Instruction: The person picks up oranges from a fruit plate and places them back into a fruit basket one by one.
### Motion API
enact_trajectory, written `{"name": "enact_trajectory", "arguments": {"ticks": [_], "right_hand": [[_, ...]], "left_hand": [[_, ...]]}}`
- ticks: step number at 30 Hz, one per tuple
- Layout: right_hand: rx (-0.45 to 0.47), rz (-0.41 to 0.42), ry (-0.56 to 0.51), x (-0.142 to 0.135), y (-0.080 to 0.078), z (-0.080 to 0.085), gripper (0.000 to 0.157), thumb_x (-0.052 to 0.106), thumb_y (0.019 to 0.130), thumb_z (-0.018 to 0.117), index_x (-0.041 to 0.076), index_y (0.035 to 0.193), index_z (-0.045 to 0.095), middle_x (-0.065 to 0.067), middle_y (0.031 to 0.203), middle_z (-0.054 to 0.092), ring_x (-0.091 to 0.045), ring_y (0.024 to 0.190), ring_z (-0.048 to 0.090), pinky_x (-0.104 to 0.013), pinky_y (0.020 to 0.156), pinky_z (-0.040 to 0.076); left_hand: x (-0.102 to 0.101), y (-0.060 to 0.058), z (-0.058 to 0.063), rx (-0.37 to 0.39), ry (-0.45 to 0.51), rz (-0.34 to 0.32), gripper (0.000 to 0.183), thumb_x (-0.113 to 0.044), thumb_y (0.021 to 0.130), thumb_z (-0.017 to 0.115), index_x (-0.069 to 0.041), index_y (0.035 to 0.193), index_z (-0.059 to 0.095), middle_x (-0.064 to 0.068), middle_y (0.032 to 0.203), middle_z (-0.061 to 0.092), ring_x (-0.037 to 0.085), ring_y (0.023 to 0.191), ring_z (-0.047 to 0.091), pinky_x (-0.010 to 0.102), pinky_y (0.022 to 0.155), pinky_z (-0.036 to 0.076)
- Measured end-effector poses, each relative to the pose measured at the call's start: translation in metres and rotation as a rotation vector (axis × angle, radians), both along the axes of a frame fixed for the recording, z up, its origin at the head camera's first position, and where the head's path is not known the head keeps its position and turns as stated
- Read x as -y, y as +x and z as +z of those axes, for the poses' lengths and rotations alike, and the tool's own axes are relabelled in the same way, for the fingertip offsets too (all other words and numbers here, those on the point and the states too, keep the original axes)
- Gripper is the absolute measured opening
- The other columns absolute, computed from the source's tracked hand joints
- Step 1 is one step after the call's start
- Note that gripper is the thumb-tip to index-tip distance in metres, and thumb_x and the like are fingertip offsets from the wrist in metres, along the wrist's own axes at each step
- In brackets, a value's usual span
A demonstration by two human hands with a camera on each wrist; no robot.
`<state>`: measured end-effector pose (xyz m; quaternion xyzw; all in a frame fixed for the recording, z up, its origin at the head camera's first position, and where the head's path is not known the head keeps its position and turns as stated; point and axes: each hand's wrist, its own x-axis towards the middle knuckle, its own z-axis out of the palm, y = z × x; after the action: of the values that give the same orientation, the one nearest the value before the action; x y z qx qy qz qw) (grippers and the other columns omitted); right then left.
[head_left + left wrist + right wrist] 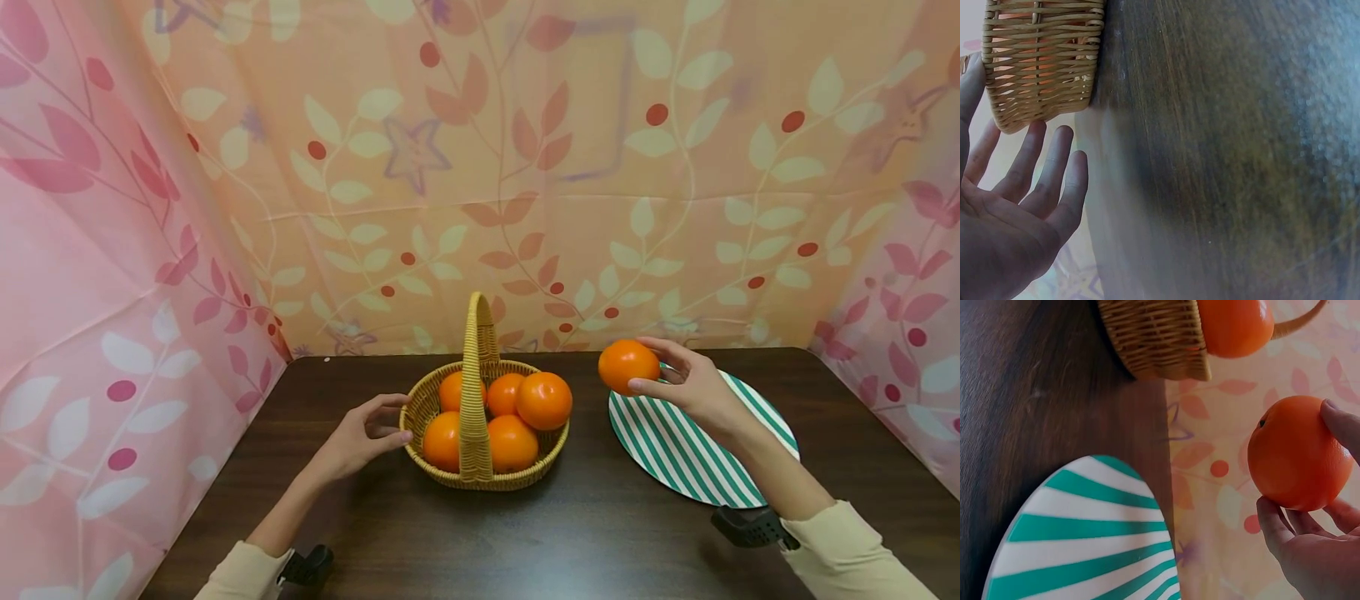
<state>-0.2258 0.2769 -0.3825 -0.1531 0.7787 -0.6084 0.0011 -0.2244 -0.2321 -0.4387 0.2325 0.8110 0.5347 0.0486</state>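
Note:
In the head view my right hand (693, 392) holds an orange (628, 367) in the air, over the far left edge of a flat round placemat (690, 450) with green and white stripes. Thumb and fingertips grip that orange from opposite sides in the right wrist view. A yellow woven basket (517, 481) with a tall arched handle (473, 392) stands left of the placemat, with several oranges (512, 444) inside. One orange (544, 401) sits higher, at the right rim. My left hand (356, 437) is at the basket's left side, fingers loosely extended, fingertips right at the rim.
A dark wooden table (525, 542) bears the basket and placemat. Patterned cloth (487, 167) hangs behind the table's back edge and along both sides. Black wrist devices (750, 527) are worn near both sleeves. The basket handle rises well above the oranges.

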Motion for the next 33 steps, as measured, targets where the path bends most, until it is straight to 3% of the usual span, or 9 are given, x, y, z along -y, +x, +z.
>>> {"name": "enact_trajectory", "arguments": {"ticks": [8,15,24,33], "right_hand": [[-0.025,0.031,-0.022,0.014,0.003,0.011,0.063,0.011,0.095,0.075,0.005,0.15,0.046,-0.016,0.144,0.045,-0.019,0.124,0.057,-0.028,0.092,0.053],[-0.131,0.094,-0.035,0.026,0.005,0.018,0.062,0.001,0.092,0.075,0.004,0.148,0.049,-0.017,0.141,0.051,-0.018,0.125,0.057,-0.027,0.097,0.049],[-0.215,0.199,-0.059,0.044,0.009,0.028,0.064,-0.008,0.087,0.076,0.001,0.146,0.051,-0.018,0.141,0.051,-0.027,0.122,0.058,-0.033,0.099,0.049],[-0.304,0.281,-0.055,0.064,0.016,0.033,0.07,-0.01,0.083,0.08,0.003,0.145,0.053,-0.016,0.141,0.053,-0.03,0.122,0.058,-0.037,0.1,0.048]], "left_hand": [[0.0,-0.001,0.001,0.0,0.001,-0.006,0.054,-0.008,0.094,0.074,0.002,0.142,0.051,0.032,0.135,0.053,0.043,0.105,0.067,0.037,0.083,0.058],[0.0,0.0,0.001,-0.001,-0.009,-0.002,0.054,-0.009,0.095,0.074,0.002,0.142,0.051,0.031,0.136,0.052,0.043,0.105,0.067,0.037,0.084,0.058],[0.0,0.002,0.002,0.0,-0.014,0.004,0.054,-0.008,0.094,0.074,0.003,0.142,0.051,0.031,0.136,0.052,0.042,0.106,0.067,0.037,0.084,0.058],[-0.001,0.002,0.003,-0.009,-0.028,0.005,0.054,-0.008,0.095,0.074,0.003,0.142,0.051,0.031,0.135,0.053,0.041,0.105,0.068,0.037,0.084,0.058]]}}
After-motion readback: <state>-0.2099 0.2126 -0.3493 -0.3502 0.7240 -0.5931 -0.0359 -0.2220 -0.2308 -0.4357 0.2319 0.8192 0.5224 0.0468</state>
